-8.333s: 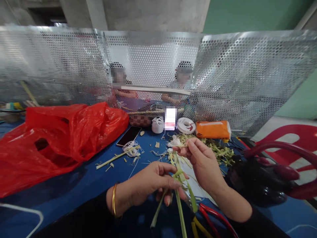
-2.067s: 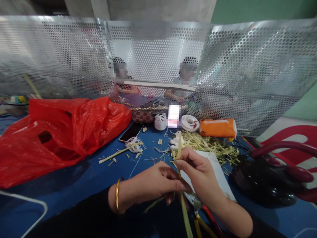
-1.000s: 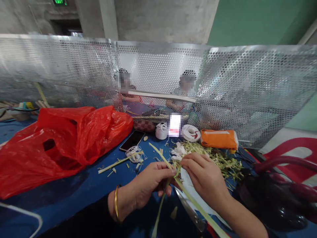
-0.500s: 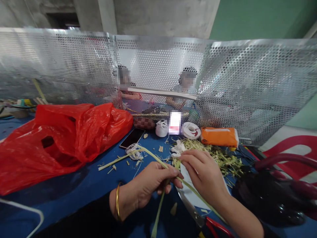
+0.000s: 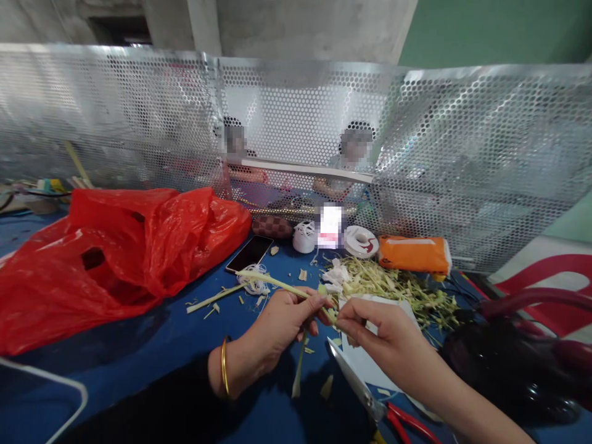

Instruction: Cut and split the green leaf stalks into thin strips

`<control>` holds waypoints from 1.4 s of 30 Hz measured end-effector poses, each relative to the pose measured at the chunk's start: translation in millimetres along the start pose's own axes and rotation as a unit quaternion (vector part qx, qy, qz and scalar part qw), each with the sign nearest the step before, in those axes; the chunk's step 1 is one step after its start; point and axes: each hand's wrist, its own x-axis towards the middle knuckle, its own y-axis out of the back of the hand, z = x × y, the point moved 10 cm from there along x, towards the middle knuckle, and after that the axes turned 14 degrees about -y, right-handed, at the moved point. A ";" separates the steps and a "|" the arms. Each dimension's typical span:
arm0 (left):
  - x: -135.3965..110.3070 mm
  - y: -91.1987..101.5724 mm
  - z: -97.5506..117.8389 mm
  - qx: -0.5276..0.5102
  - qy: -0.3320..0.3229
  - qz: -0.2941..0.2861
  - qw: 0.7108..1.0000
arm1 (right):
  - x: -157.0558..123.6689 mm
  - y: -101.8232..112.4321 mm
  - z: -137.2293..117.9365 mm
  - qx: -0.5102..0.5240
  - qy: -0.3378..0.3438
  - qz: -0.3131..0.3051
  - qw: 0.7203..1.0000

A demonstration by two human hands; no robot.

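My left hand [image 5: 282,324], with a gold bangle at the wrist, is closed on pale green leaf strips [image 5: 277,284]. One strip sticks out to the left over the blue table [image 5: 152,357], another hangs down below the fingers. My right hand [image 5: 383,336] pinches the same strips just right of the left fingertips. Both hands are held a little above the table. Red-handled scissors [image 5: 365,394] lie under my right forearm, blade pointing up-left.
A big red plastic bag [image 5: 106,253] fills the left. A phone [image 5: 250,253], white thread spools [image 5: 304,237], a tape roll [image 5: 361,240], an orange packet [image 5: 414,254] and a pile of leaf trimmings [image 5: 393,287] lie ahead. A perforated metal screen [image 5: 462,154] stands behind, with two people beyond. A black bag [image 5: 504,364] sits right.
The long strip has swung from upright to lying leftward. My hands have drawn together at the fold, and my right hand has lowered.
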 end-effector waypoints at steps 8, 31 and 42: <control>0.2 -4.9 -2.8 -0.078 0.023 -0.015 0.997 | 1.6 -0.2 2.3 -0.004 -0.012 -0.012 1.000; -37.7 -58.3 -22.5 -0.015 0.119 -0.245 0.962 | 1.5 -35.4 25.4 0.335 -0.171 -0.113 0.920; -46.5 -70.0 -21.6 -0.039 0.119 -0.274 0.954 | -1.9 -18.3 12.1 0.284 -0.106 -0.001 0.953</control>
